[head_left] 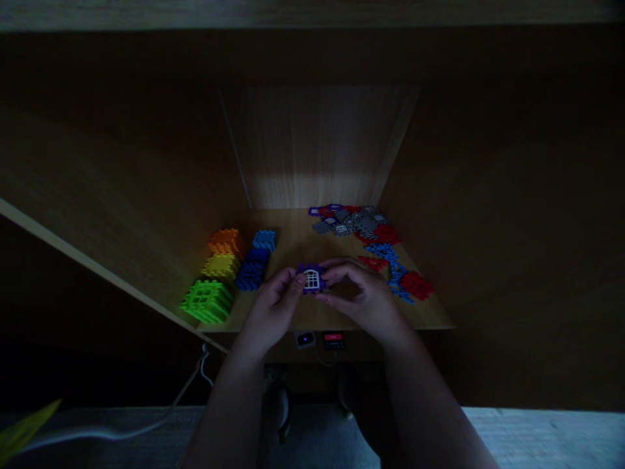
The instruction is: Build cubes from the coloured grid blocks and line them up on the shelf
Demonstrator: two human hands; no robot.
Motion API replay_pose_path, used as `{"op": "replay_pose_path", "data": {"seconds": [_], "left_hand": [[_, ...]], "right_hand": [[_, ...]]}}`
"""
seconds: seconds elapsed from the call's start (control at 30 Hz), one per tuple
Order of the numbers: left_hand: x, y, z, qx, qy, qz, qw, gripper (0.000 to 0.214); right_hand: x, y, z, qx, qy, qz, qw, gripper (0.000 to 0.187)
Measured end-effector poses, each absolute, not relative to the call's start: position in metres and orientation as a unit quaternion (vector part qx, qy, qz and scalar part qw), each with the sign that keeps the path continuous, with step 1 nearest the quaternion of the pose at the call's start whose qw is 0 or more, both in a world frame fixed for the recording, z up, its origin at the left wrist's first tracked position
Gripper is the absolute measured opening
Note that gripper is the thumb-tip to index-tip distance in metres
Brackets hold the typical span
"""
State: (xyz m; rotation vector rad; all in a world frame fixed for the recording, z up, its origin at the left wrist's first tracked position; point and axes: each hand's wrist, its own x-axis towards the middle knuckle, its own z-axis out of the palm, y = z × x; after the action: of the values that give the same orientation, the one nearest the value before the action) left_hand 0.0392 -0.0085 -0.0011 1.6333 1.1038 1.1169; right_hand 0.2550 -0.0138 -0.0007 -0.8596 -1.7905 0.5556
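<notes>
Both my hands meet over the front middle of a small wooden desk (293, 244). My left hand (271, 306) and my right hand (364, 293) pinch the same purple square plastic tile with a white window insert (311, 279), fingers closed on its left and right edges. It is held just above the desk surface. A loose pile of grey, purple, red and blue flat tiles (366, 231) lies to the right and behind my right hand.
Assembled cubes stand at the left: orange (227, 241), yellow (221, 266), green (208, 301), and two blue ones (256, 260). Wooden partition walls (488, 195) close in the desk on both sides and behind. A white cable (146, 423) hangs below the front edge.
</notes>
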Motion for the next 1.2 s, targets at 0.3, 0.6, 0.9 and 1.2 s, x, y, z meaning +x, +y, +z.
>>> {"op": "replay_pose_path", "data": {"seconds": [0.3,0.6,0.9,1.2], "left_hand": [[0.044,-0.005,-0.009,0.652,0.476,0.473,0.354,0.03],[0.045,-0.005,-0.011,0.692,0.518,0.439,0.245,0.022],[0.048,-0.004,-0.012,0.729,0.501,0.413,0.218,0.023],[0.053,-0.005,-0.014,0.754,0.514,0.375,0.163,0.021]], "right_hand": [[0.264,-0.005,-0.01,-0.457,-0.726,0.171,0.485,0.033],[0.268,-0.002,-0.01,-0.504,-0.728,0.164,0.435,0.035],[0.272,-0.001,-0.01,-0.513,-0.731,0.171,0.415,0.032],[0.272,-0.001,-0.01,-0.516,-0.737,0.167,0.403,0.031]]}}
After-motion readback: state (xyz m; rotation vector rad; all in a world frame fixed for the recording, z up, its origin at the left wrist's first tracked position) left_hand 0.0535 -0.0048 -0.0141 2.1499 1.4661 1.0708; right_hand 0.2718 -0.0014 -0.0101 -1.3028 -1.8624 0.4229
